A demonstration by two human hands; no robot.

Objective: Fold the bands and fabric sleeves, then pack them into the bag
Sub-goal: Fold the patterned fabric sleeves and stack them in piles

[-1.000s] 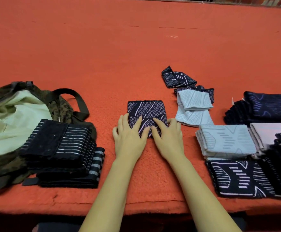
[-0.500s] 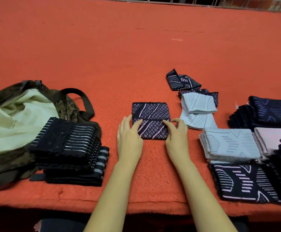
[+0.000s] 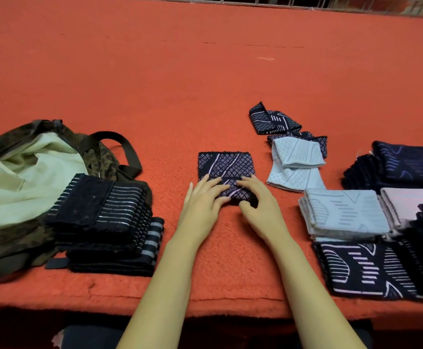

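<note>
Navy sleeve (image 3: 225,163) under two hands (image 3: 201,205) (image 3: 263,210)

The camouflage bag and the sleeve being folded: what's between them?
Head view: a stack of black striped bands against the bag, then bare orange cloth before the sleeve.

We count one camouflage bag (image 3: 14,243), one left hand (image 3: 203,205), one right hand (image 3: 262,210) and one stack of black striped bands (image 3: 99,210), its layers uncountable. Among the sleeves there is one folded navy sleeve (image 3: 225,165), one loose pale blue sleeve (image 3: 296,157), one or two loose navy sleeves (image 3: 271,119), and overlapping folded piles (image 3: 344,212) we cannot number.
</note>
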